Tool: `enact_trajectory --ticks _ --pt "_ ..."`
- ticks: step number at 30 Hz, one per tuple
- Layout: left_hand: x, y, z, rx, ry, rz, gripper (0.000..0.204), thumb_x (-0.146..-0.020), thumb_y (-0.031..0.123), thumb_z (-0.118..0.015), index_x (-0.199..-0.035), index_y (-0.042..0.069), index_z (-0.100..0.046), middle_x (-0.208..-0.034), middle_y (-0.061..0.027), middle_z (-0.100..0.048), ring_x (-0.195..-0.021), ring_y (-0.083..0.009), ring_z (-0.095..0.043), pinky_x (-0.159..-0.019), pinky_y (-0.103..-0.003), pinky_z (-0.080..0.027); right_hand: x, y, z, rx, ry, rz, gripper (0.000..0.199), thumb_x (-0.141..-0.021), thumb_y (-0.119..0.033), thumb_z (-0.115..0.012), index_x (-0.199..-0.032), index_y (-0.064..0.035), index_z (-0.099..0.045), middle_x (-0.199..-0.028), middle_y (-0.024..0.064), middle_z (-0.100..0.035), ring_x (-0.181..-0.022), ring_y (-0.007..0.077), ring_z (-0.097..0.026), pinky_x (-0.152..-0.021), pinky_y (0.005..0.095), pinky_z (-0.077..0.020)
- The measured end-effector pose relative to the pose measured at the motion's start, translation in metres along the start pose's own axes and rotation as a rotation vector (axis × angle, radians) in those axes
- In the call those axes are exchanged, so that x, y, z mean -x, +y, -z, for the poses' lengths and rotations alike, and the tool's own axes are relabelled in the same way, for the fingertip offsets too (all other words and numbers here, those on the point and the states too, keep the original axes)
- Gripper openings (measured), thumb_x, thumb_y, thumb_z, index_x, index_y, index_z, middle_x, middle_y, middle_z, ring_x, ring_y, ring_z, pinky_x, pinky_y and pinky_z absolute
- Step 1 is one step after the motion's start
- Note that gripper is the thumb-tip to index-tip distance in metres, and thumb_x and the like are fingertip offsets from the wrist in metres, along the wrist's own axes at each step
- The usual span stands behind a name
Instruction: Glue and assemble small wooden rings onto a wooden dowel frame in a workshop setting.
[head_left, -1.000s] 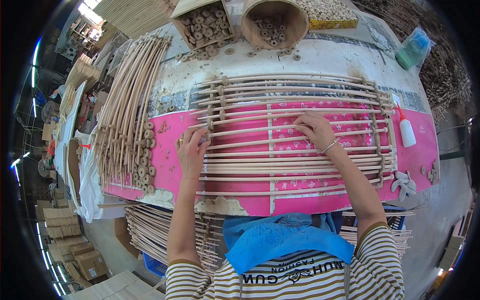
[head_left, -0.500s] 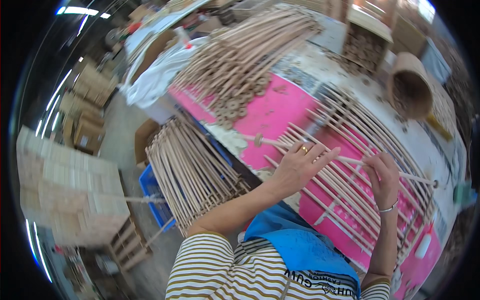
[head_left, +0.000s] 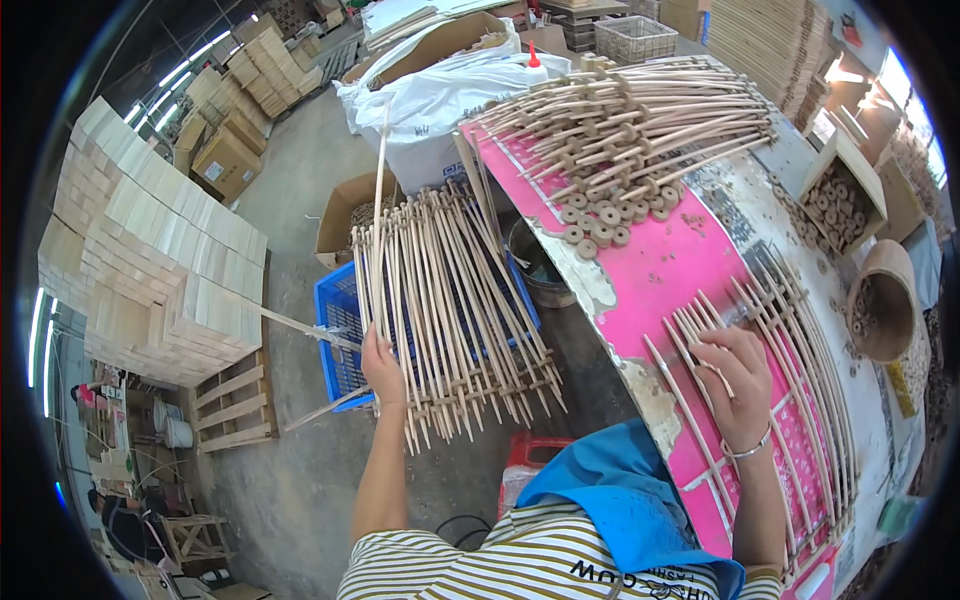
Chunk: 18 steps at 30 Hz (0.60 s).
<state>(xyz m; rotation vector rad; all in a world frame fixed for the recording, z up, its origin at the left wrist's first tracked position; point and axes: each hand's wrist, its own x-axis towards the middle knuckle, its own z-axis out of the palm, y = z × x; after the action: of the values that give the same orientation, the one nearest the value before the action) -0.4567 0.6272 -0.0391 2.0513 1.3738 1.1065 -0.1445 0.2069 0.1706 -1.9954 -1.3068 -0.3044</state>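
Out to the left, my left hand (head_left: 383, 370) is closed round the lower part of a long pale wooden stick (head_left: 380, 190), which stands nearly upright along the left side of a heap. That heap of sticks with small wooden discs near their ends (head_left: 450, 290) lies across a blue plastic crate (head_left: 340, 300). My right hand (head_left: 735, 385), with a bracelet at its wrist, curls its fingers round a slim wooden stick in the row on the pink tabletop (head_left: 640, 310). More sticks (head_left: 795, 350) lie side by side beyond it. The fingers partly hide what they grip.
Loose wooden rings (head_left: 600, 220) sit beside a pile of ringed sticks (head_left: 640, 110) at the back. At the far right are a box of rings (head_left: 838, 205) and a round tub (head_left: 885, 300). Stacked timber (head_left: 170, 270) stands on a pallet at left. A metal bucket (head_left: 540, 270) stands beside the table.
Both hands held one stick over the table earlier. Now my left hand has swung left to the crate with a stick, and my right hand is down at the row. The view has turned left.
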Motion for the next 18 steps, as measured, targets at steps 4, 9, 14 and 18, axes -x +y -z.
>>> enact_trajectory --ticks 4,9,14,18 --pt "0.000 -0.084 -0.020 -0.190 -0.005 0.139 0.040 -0.103 0.008 -0.054 -0.141 0.003 -0.064 -0.103 -0.0150 -0.072 -0.086 -0.0263 -0.069 -0.085 -0.040 -0.055 0.018 0.012 -0.004 -0.071 -0.062 -0.172 0.019 -0.084 0.001 -0.074 -0.103 -0.0018 -0.076 -0.108 0.0132 -0.073 -0.103 0.0325 -0.067 -0.089 0.0415 -0.0532" --pt "0.007 -0.143 -0.082 -0.216 -0.059 0.337 0.040 -0.102 0.012 -0.055 -0.141 0.006 -0.065 -0.104 -0.0188 -0.075 -0.094 -0.0337 -0.073 -0.086 -0.046 -0.055 0.038 0.022 0.001 -0.018 -0.076 -0.338 0.020 -0.086 0.004 -0.072 -0.105 0.0000 -0.076 -0.109 0.0149 -0.073 -0.106 0.0316 -0.069 -0.092 0.0398 -0.0539" --pt "-0.052 -0.313 -0.011 -0.272 -0.174 0.235 0.044 -0.102 0.014 -0.053 -0.141 -0.003 -0.062 -0.129 -0.0256 -0.070 -0.117 -0.0382 -0.068 -0.098 -0.046 -0.054 0.064 0.052 0.015 -0.079 0.022 -0.514 0.018 -0.091 -0.003 -0.071 -0.108 -0.0009 -0.076 -0.112 0.0150 -0.074 -0.110 0.0297 -0.070 -0.097 0.0404 -0.0525" --pt "-0.043 -0.304 -0.036 -0.097 -0.239 0.397 0.047 -0.106 0.010 -0.048 -0.149 -0.008 -0.051 -0.144 -0.0268 -0.061 -0.131 -0.0374 -0.059 -0.113 -0.041 -0.044 0.094 0.059 0.026 0.035 0.103 -0.652 0.018 -0.093 -0.004 -0.072 -0.110 -0.0027 -0.077 -0.105 0.0132 -0.074 -0.099 0.0276 -0.071 -0.088 0.0373 -0.0540"
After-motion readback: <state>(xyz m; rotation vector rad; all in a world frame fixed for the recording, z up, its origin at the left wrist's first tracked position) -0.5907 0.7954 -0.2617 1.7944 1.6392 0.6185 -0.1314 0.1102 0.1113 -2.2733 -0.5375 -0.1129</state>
